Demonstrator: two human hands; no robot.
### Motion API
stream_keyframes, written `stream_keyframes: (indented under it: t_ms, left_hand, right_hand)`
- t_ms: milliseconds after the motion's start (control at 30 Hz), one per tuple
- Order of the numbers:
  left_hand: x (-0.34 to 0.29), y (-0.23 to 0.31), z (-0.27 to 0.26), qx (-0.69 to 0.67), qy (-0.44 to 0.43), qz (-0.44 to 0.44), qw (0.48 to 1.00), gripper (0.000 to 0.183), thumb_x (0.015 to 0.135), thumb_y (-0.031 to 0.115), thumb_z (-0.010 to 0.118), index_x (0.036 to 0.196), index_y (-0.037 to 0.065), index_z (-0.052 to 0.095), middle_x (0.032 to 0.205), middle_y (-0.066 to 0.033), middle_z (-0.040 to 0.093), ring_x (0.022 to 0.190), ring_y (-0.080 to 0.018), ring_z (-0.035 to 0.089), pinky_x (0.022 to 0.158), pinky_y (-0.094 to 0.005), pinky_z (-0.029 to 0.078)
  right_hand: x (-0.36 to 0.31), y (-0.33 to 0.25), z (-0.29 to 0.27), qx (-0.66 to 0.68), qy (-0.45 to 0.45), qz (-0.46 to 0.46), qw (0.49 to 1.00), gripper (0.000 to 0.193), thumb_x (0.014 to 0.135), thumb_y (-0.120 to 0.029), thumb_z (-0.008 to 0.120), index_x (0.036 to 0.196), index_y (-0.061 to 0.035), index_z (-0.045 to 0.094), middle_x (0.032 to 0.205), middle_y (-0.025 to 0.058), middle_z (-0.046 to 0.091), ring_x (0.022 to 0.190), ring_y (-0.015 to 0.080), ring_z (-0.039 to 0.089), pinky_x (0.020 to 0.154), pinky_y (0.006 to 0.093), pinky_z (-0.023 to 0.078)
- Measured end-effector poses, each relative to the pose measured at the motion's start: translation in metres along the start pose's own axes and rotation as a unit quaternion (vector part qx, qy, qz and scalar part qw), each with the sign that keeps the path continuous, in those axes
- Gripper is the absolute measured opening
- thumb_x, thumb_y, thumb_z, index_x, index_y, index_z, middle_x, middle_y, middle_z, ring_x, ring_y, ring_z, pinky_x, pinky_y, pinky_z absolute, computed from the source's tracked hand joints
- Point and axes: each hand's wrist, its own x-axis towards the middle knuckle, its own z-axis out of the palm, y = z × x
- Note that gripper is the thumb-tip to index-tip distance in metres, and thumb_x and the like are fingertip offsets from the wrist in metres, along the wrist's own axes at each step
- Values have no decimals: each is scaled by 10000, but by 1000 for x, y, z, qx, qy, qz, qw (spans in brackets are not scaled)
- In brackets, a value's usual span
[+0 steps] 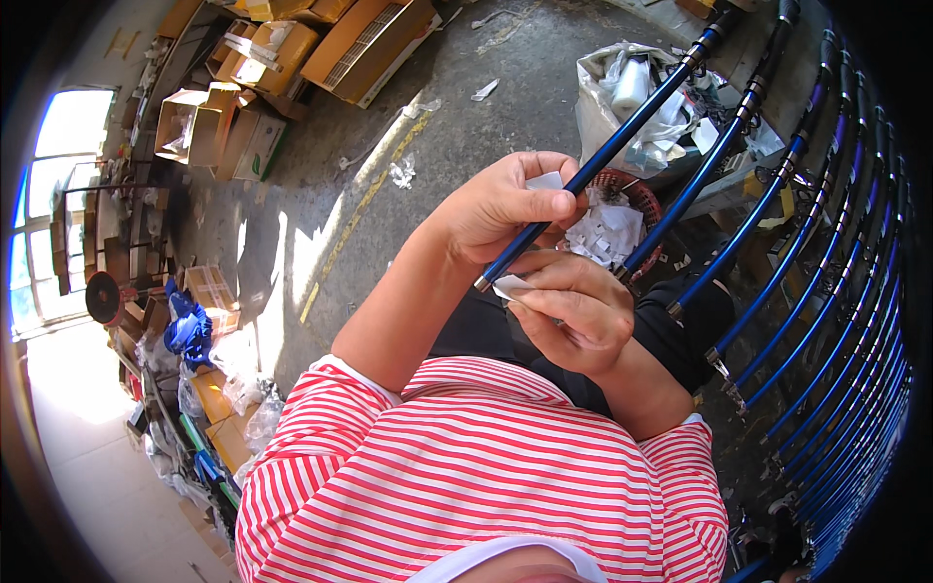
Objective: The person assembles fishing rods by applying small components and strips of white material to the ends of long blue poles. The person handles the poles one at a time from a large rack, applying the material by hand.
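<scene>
A dark blue fishing rod slants down from the upper right to a metal-tipped end in front of my chest. My left hand is closed around it a little above that end, thumb laid across the blank. A small white slip sticks out between the fingers of this hand. Just below the rod's end, my right hand pinches another small white slip between thumb and fingers. Its upper fingers lie close beneath the rod; whether they touch it is hidden.
More blue rods stand in a slanted row along the right. Beyond my hands are a red basket of white scraps and a white sack of plastic waste. Cardboard boxes lie at the upper left; a blue cloth bundle lies left.
</scene>
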Motion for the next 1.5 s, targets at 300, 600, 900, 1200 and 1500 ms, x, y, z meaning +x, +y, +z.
stream_keyframes:
  t_ms: [300,600,900,1200,1500]
  left_hand:
    - [-1,3,1,53,28,12,998,362,642,205,840,777,73,532,708,-1,549,592,-74,509,527,-196,423]
    - [0,9,6,92,42,4,995,416,608,219,861,809,67,529,731,-4,549,628,-73,526,540,-207,444]
    - [0,12,24,143,104,3,984,590,560,348,876,941,35,550,641,19,480,563,-68,468,619,-214,430]
    - [6,5,3,12,96,-34,995,367,912,419,517,860,59,567,720,-22,567,509,-70,473,455,-207,377]
    - [51,-39,32,-95,-18,-41,994,319,901,327,565,965,15,589,720,6,525,488,-13,324,415,-165,243]
  right_hand:
    - [2,-1,-1,-1,-4,3,1000,110,704,59,667,789,27,604,793,164,624,771,306,660,649,346,547]
    - [1,-1,-2,-11,-9,5,1000,117,704,52,663,803,23,608,799,158,624,778,302,658,652,341,546]
    - [2,-2,-1,-12,-10,7,1000,122,707,40,667,817,23,615,804,159,627,782,294,656,665,339,542]
    - [-8,-12,-12,-12,18,12,1000,205,683,36,724,841,-5,600,843,123,636,771,264,657,628,308,545]
    - [-42,-28,-41,-91,92,26,991,213,691,64,694,854,-10,578,818,136,643,738,256,662,625,313,550]
